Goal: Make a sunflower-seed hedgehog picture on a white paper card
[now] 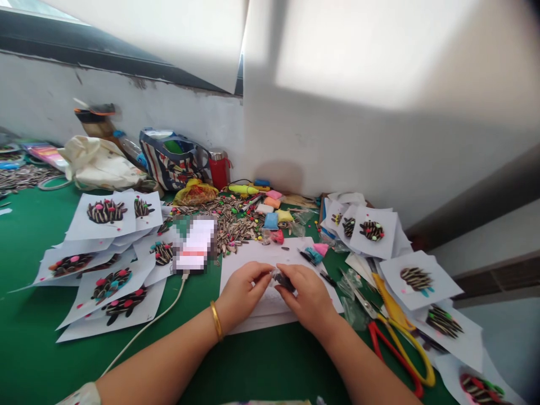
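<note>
Over a stack of white paper (238, 256), my left hand (243, 293) and my right hand (310, 298) meet, fingertips pinched on a small dark clay packet (283, 279) with clear plastic on it. The fingers partly cover the packet. A gold bangle circles my left wrist. Just beyond my right hand lie a blue and dark piece (311, 255) and a pink clay piece (320, 248) on the paper. A small black item (328, 278) rests by the paper's right edge.
Sheets with seed animals are piled at left (109, 239) and right (417, 312). Scissors (400, 343) lie right of my forearm. A phone (195, 244) trails a white cable. Sunflower seeds (236, 219), coloured clay packets (271, 221) and a red flask (219, 170) stand behind.
</note>
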The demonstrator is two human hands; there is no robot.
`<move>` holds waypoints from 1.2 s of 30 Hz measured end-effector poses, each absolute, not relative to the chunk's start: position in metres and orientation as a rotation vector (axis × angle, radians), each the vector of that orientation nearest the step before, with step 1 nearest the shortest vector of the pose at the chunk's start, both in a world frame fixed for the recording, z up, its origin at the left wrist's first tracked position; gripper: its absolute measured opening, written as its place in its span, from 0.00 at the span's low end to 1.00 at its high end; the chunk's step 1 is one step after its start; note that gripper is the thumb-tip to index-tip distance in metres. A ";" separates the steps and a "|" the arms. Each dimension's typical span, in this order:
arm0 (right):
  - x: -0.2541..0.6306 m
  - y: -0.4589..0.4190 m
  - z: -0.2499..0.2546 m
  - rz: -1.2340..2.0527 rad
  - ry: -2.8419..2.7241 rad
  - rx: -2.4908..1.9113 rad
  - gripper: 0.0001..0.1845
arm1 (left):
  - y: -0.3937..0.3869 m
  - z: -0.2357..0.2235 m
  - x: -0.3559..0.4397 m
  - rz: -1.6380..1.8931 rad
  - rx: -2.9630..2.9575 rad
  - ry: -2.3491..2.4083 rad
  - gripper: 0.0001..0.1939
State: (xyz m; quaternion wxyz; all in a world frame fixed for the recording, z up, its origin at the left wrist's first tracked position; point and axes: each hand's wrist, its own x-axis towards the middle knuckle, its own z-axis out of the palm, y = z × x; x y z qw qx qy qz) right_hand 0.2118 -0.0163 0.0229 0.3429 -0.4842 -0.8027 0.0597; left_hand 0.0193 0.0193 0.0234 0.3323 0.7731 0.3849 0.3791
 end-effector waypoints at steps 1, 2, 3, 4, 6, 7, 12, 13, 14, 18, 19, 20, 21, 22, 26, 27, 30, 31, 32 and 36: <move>0.212 -0.017 0.023 0.143 -2.090 -1.259 0.22 | 0.020 0.023 0.019 0.996 2.029 0.989 0.09; 0.212 -0.017 0.023 0.132 -2.094 -1.260 0.22 | 0.021 0.023 0.020 1.004 2.039 0.975 0.09; 0.211 -0.017 0.024 0.121 -2.096 -1.261 0.22 | 0.021 0.022 0.020 1.016 2.049 0.967 0.08; 0.211 -0.018 0.024 0.111 -2.098 -1.261 0.22 | 0.021 0.022 0.020 1.032 2.059 0.963 0.08; 0.211 -0.019 0.025 0.092 -2.101 -1.261 0.22 | 0.020 0.022 0.020 1.067 2.072 0.964 0.08; 0.211 -0.019 0.025 0.084 -2.105 -1.261 0.22 | 0.019 0.022 0.020 1.083 2.076 0.962 0.08; 0.211 -0.022 0.029 0.048 -2.137 -1.253 0.23 | 0.016 0.020 0.021 1.151 2.039 0.950 0.08; 0.211 -0.023 0.030 0.040 -2.145 -1.248 0.23 | 0.016 0.020 0.022 1.167 2.014 0.955 0.08; 0.211 -0.024 0.032 0.031 -2.152 -1.243 0.22 | 0.016 0.019 0.023 1.176 1.993 0.958 0.08; 0.209 -0.025 0.037 0.016 -2.143 -1.233 0.19 | 0.016 0.017 0.024 1.199 1.926 0.952 0.08; 0.209 -0.025 0.037 0.012 -2.130 -1.231 0.18 | 0.016 0.017 0.024 1.202 1.920 0.946 0.08; 0.208 -0.025 0.037 0.009 -2.116 -1.229 0.17 | 0.016 0.016 0.024 1.201 1.914 0.940 0.07; 0.208 -0.025 0.037 0.009 -2.106 -1.228 0.17 | 0.017 0.015 0.024 1.203 1.894 0.932 0.07; 0.207 -0.024 0.036 0.013 -2.099 -1.230 0.16 | 0.017 0.014 0.024 1.207 1.853 0.921 0.07; 0.207 -0.023 0.033 0.028 -2.077 -1.250 0.14 | 0.017 0.012 0.023 1.218 1.649 0.811 0.09; 0.208 -0.023 0.033 0.033 -2.069 -1.250 0.13 | 0.017 0.012 0.023 1.217 1.655 0.791 0.07; 0.211 -0.024 0.033 0.055 -2.051 -1.233 0.12 | 0.014 0.015 0.022 1.217 1.808 0.769 0.03; 0.212 -0.025 0.034 0.062 -2.049 -1.229 0.12 | 0.013 0.017 0.021 1.219 1.873 0.760 0.04; 0.212 -0.026 0.035 0.067 -2.052 -1.225 0.11 | 0.012 0.019 0.021 1.218 1.944 0.743 0.05; 0.212 -0.029 0.040 0.087 -2.073 -1.224 0.10 | 0.010 0.028 0.019 1.209 2.116 0.704 0.12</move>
